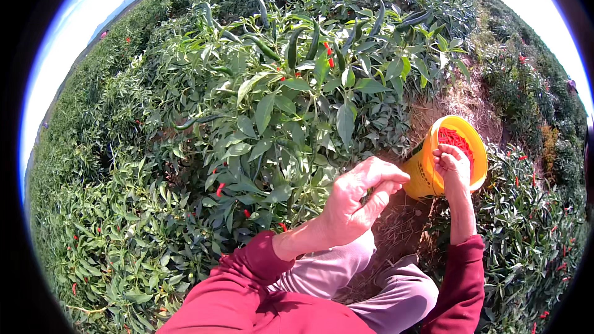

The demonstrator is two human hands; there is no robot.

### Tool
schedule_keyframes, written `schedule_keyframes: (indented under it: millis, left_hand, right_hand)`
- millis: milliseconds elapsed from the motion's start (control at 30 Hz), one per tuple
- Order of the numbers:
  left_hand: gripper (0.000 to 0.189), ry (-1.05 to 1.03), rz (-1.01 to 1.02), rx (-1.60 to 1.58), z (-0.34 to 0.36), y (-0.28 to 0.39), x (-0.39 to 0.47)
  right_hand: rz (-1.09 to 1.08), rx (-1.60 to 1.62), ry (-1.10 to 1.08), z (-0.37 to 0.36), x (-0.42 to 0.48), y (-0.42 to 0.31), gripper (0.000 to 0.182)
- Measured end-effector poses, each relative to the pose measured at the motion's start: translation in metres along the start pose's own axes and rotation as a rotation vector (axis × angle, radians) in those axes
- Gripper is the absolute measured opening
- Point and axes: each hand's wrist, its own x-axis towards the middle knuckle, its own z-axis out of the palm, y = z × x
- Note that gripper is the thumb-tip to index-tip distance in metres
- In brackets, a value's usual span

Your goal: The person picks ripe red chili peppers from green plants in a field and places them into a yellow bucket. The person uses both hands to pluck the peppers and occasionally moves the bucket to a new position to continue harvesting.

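Observation:
A yellow plastic bucket, tilted towards the right and bearing dark writing, holds many red chili peppers. Over its opening is my right hand, with its fingers curled; whether anything is in them cannot be told. My left hand is just left of the bucket, its thumb and fingertips close together, and nothing clear shows between them. In front of me stands a leafy chili plant with long dark green peppers and a few red ones near its top. Another red pepper hangs lower among the leaves.
Dense rows of chili plants spread to the left and far ahead. More plants with red peppers grow at the right. A strip of bare soil with dry straw runs between rows, past the bucket. My bent knees are below my hands.

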Motion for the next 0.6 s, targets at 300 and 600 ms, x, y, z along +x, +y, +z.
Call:
schedule_keyframes:
  millis: [300, 600]
  left_hand:
    - [0.022, 0.430, -0.161, 0.048, -0.160, 0.056, -0.017]
    - [0.019, -0.011, -0.104, 0.473, -0.234, 0.086, 0.088]
  right_hand:
    - [-0.159, -0.261, -0.597, 0.191, -0.043, -0.069, 0.027]
    - [-0.140, -0.099, -0.599, 0.275, -0.056, -0.055, 0.055]
